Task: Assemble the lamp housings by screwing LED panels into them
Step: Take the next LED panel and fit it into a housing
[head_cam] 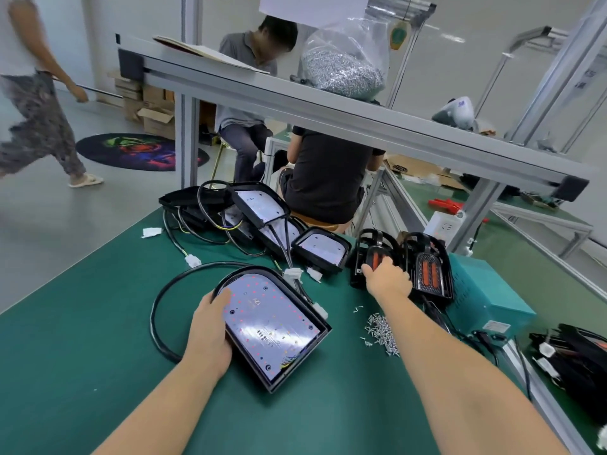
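Head view: my left hand [210, 326] grips the near housing [272, 326] with its LED panel [269, 318] seated, long axis running far-left to near-right. Right hand [389, 279] curls onto an empty housing [374, 254] far-right; screws [381, 333] lie between, nearer the right hand.

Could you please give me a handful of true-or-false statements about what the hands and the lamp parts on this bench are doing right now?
1. The left hand holds the near lamp housing with an LED panel in it. True.
2. The right hand is picking screws from the loose pile of screws. False: it reaches past them to an empty black housing with orange inserts.
3. A bag of screws sits on the upper shelf. True.
4. The bench mat is red. False: it is green.
5. The teal box stands left of the near housing. False: it stands to the right.
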Motion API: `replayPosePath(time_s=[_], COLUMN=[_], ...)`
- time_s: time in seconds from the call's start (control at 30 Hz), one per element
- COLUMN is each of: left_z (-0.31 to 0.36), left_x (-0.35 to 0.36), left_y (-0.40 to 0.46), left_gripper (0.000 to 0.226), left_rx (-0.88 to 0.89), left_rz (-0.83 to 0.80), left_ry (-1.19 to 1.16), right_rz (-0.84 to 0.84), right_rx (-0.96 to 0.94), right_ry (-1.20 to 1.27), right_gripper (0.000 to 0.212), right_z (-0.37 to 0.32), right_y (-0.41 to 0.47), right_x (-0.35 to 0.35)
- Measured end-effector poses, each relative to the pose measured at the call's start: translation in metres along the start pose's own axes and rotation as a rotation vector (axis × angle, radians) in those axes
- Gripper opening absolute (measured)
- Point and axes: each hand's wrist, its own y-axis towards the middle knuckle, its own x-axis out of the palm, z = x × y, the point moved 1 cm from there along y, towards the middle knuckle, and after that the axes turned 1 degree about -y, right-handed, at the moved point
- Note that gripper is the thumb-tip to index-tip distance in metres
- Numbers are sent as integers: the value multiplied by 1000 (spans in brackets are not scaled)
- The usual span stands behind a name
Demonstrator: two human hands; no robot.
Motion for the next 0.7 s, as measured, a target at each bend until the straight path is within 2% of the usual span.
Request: replayPosePath(time_s=[0.07,0.2,0.27,0.43,0.57,0.63,0.7], left_z=[-1,0,0,2,3,3,3], left_x=[-1,-2,-1,1,2,2,1], left_y=[2,0,-2,-5,-6,-5,-5], left_gripper=[13,37,41,39,34,33,33], left_rx=[-18,-91,-108,-107,-130,-134,-118], left_rz=[1,13,14,19,1,-14,-22], left_ry=[-25,-91,-114,-146,-139,-142,-142], right_rz=[-13,-22,-11,73,186,259,279], right_rx=[43,90,80,54,34,-30,-153], right_ry=[13,25,21,85,239,335,382], right_gripper=[59,64,68,71,74,73,62], right_z=[-4,-6,-5,1,-1,-6,-13], right_y=[4,10,12,14,4,-7,-26], right_x=[-1,-3,-4,-3,-11,-23,-36])
